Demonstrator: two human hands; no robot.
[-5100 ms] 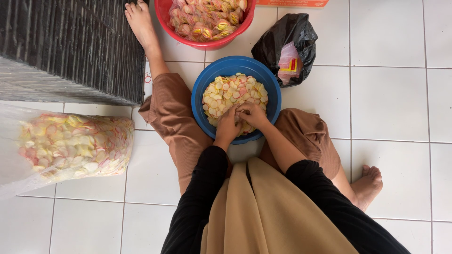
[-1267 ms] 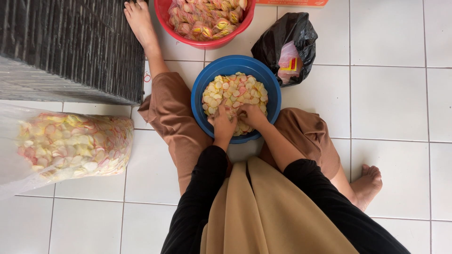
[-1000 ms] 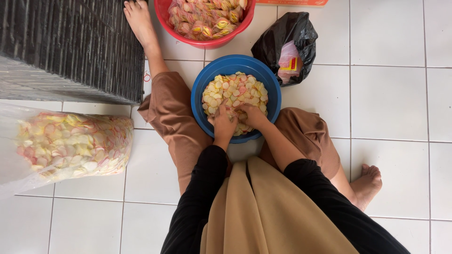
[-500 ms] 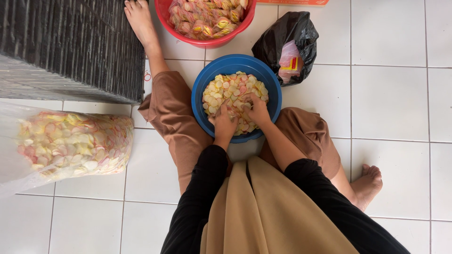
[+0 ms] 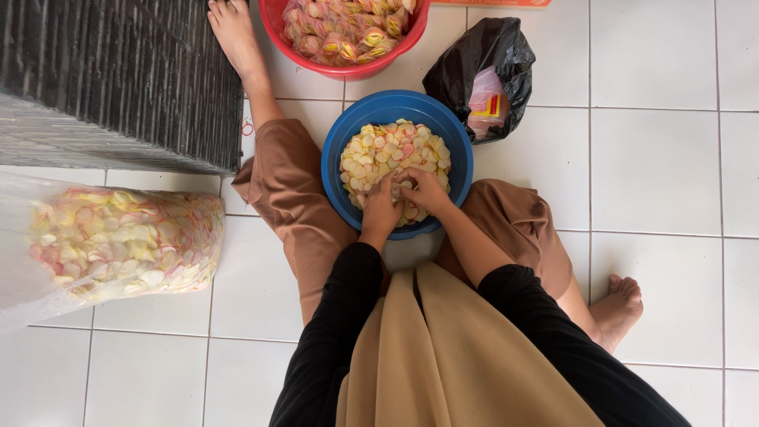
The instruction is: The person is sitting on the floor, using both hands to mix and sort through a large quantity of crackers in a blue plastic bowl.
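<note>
A blue bowl sits on the tiled floor between my legs, heaped with small round crackers in white, yellow and pink. My left hand and my right hand rest in the near side of the heap, fingers curled and meeting over some crackers. What the fingers hold is hidden by the hands themselves.
A red bowl with small packed bundles of crackers stands beyond the blue one. A black plastic bag lies at the right of it. A large clear bag of crackers lies at my left. A dark woven crate stands at upper left.
Both hands stay in the near part of the blue bowl, shifting slightly among the crackers; the right hand has drawn back toward the left hand.
</note>
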